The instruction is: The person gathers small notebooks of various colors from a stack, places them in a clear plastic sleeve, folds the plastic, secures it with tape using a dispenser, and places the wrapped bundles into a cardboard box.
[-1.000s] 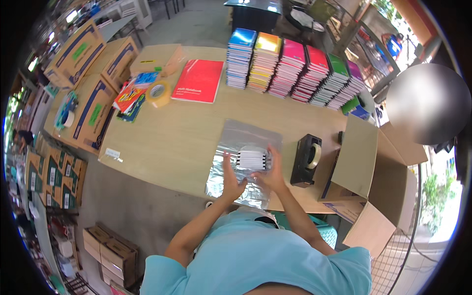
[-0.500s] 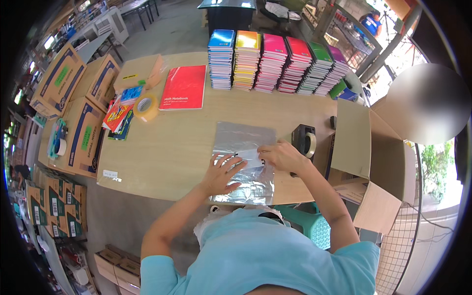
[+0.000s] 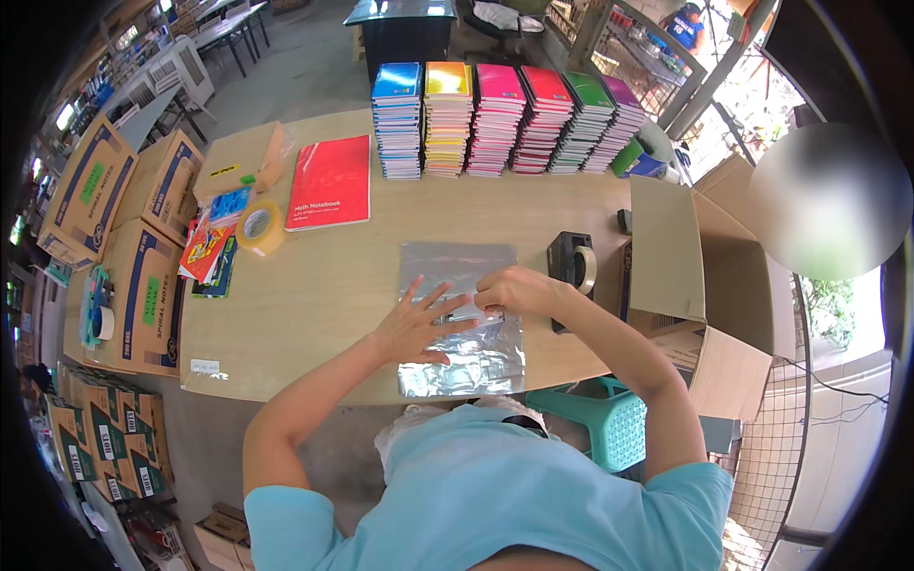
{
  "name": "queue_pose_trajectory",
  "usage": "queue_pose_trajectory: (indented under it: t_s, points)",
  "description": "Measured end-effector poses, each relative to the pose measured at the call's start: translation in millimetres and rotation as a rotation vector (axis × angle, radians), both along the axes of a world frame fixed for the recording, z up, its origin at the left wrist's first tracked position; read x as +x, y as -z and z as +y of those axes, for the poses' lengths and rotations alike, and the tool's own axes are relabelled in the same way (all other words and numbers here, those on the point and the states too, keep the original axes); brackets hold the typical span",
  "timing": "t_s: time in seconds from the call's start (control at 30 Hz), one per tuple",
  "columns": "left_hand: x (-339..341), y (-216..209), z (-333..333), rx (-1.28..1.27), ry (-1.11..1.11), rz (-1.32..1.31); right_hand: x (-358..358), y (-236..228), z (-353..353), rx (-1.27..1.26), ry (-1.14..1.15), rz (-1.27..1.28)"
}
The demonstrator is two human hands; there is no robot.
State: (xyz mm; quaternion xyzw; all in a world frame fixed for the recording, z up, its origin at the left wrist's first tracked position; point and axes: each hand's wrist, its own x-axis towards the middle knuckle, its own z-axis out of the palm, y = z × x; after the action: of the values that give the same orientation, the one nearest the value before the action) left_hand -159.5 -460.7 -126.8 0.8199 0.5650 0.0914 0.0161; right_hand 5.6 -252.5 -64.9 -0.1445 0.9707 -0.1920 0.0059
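A clear, shiny plastic bag (image 3: 466,366) lies flat on the wooden table in front of me. My left hand (image 3: 417,328) rests on its left half with the fingers spread wide. Over the upper right part of the bag is my right hand (image 3: 519,291), its thumb and fingertips pinched together just beside my left fingertips. Whatever sits in that pinch is too small and covered to make out. A black tape dispenser (image 3: 568,249) with a roll of tape stands right of the bag.
Stacks of coloured notebooks (image 3: 495,133) line the far edge. A red notebook (image 3: 328,181), a packing tape roll (image 3: 259,228) and small booklets (image 3: 205,249) lie at left, beside cardboard boxes (image 3: 133,305). An open carton (image 3: 666,247) stands right, above a green stool (image 3: 609,428).
My right fingertips have shifted slightly left over the bag, and my left fingers are spread wider. The white label seen between my hands is now mostly covered. The whole view has shifted a little.
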Motion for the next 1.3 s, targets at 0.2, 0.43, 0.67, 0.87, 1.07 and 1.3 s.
queue_pose_trajectory:
  t_s: [0.2,0.43,0.67,0.87,1.07,1.3]
  points:
    - [-5.5,-9.3,7.5,-0.143,-0.021,0.018,-11.3,7.3,-11.7,-0.084,0.051,0.234]
    - [0.1,-7.3,10.9,-0.069,-0.046,-0.005,4.2,87.8,-12.3,-0.871,0.494,0.109]
    - [19.3,4.8,35.1,0.121,-0.471,-1.132,2.1,79.6,-16.0,-0.950,0.511,-0.054]
    - [12.5,-52.2,51.6,-0.009,-0.693,-1.638,8.3,93.8,-8.7,-0.997,0.527,0.000]
    - [46.9,-38.0,18.1,0.343,-0.319,-0.476,7.1,88.3,-13.1,-1.030,0.549,-0.029]
    - [52.5,-39.5,4.7,0.455,-0.476,-0.757,15.3,75.7,-14.0,-1.080,0.627,-0.123]
